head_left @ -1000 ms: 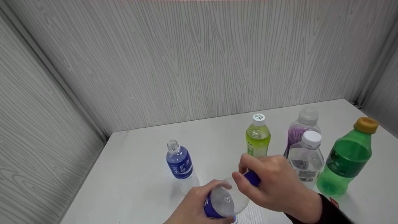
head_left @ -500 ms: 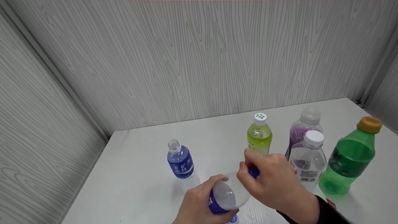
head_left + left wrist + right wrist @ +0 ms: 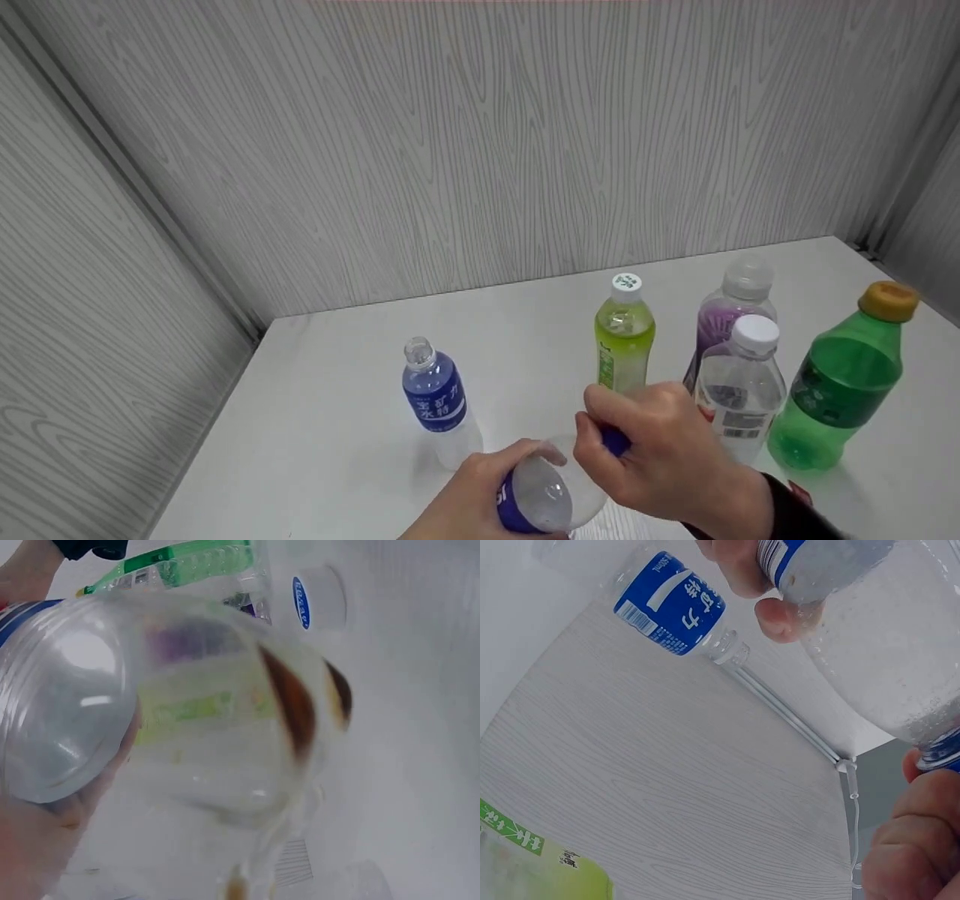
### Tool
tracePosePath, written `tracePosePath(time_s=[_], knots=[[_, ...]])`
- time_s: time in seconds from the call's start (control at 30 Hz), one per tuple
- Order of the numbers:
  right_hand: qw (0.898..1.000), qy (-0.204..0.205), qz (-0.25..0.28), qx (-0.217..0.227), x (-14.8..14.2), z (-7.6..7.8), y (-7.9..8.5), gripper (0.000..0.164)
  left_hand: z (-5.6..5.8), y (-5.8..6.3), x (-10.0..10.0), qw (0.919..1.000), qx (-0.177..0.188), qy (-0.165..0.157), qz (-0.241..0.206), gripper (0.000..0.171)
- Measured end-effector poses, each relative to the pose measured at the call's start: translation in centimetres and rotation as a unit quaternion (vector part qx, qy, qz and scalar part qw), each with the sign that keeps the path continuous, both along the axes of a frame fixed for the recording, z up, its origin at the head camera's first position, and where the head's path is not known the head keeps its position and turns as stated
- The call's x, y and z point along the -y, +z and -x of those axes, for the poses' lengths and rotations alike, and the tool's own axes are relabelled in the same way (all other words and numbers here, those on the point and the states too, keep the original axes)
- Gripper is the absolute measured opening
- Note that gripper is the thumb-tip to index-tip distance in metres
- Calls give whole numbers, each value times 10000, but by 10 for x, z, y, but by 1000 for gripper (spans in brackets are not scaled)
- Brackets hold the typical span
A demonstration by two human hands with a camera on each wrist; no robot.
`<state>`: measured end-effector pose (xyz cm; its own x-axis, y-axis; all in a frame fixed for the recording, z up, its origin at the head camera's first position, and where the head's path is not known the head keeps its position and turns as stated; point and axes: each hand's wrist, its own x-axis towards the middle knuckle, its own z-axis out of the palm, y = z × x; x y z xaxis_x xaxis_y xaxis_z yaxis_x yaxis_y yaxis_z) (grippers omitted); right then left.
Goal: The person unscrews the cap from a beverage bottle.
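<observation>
My left hand (image 3: pixel 480 495) grips a clear plastic bottle (image 3: pixel 589 480) around its blue label (image 3: pixel 514 510). The bottle is tilted, with its neck end toward my right hand (image 3: pixel 671 450). Curled fingers and thumb of that hand pinch the blue cap (image 3: pixel 615 441) at the neck. In the right wrist view the cap (image 3: pixel 941 751) sits against the neck, partly hidden by the fingers. Beyond my left hand an uncapped bottle with a blue label (image 3: pixel 439 401) stands upright. The left wrist view shows the held bottle's clear body (image 3: pixel 67 690) close up.
A yellow-green bottle (image 3: pixel 625 337) stands behind my right hand. To the right are a purple-labelled bottle (image 3: pixel 720 322), a clear white-capped bottle (image 3: pixel 742 390) and a green bottle with an orange cap (image 3: pixel 844 375). A white cap with a blue oval (image 3: pixel 321 598) lies on the white table (image 3: pixel 337 450).
Both hands rose slightly with the bottle, then sank a little again. My right hand has kept its pinch on the cap, with a small wrist turn. The standing bottles have stayed put.
</observation>
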<state>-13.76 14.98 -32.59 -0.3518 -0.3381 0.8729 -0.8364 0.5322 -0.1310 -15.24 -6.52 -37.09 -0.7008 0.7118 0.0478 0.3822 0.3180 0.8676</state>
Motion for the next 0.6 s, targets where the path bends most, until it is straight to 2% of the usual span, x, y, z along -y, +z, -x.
tracePosePath(time_s=[0.1,0.23,0.3,0.33,0.4,0.47,0.5,0.57,0.6], knots=[[9980,487,-101,-381,-1,1,1,25,2,1,2,9991,270,-322,114,53],[9883,1255,-162,-848,0,2,7,24,2,4,3,9965,571,-510,335,54],[9847,1442,-200,-957,0,2,8,23,2,3,3,9969,526,-498,291,52],[9853,1393,-220,-967,-1,2,8,24,2,3,3,9979,410,-463,185,53],[9912,1013,-242,-822,-2,2,8,23,1,1,1,9996,42,-275,-47,53],[9985,368,-193,-348,-2,1,8,21,0,-2,-1,9986,-484,152,-150,55],[9998,-30,-182,-46,-2,0,8,20,-1,-4,-3,9955,-850,412,-115,56],[9934,-851,-187,750,-1,-2,8,16,-2,-9,-6,9809,-1661,997,157,59],[9849,-1209,-196,1226,-1,-3,8,15,-2,-11,-8,9703,-2028,1275,346,60]])
